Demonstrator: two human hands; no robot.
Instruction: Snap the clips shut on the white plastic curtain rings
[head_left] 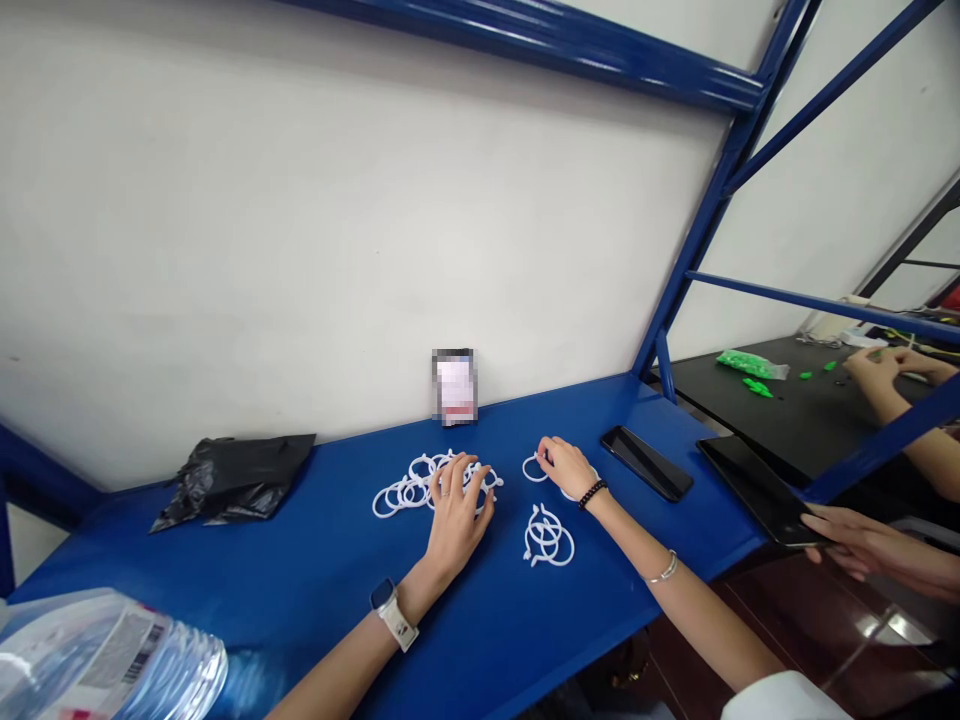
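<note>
White plastic rings [389,502], each with small knobbed ends, lie in an overlapping pile on the blue table [315,590]. My left hand [454,515], with a watch on its wrist, rests over the right part of this pile with its fingers spread, hiding some of the rings. To its right, my right hand [568,467] pinches a white ring [527,472] at the table surface; another ring is partly hidden under that hand. Nearer to me, a smaller overlapping group of rings [548,541] lies below my right hand.
A black plastic bag [236,480] lies at the left, with a large clear bottle [127,660] in front. A phone [646,462] lies at the right. Beyond it, another person's hand [870,545] holds a black tablet [757,490]. Blue frame bars [697,250] rise there.
</note>
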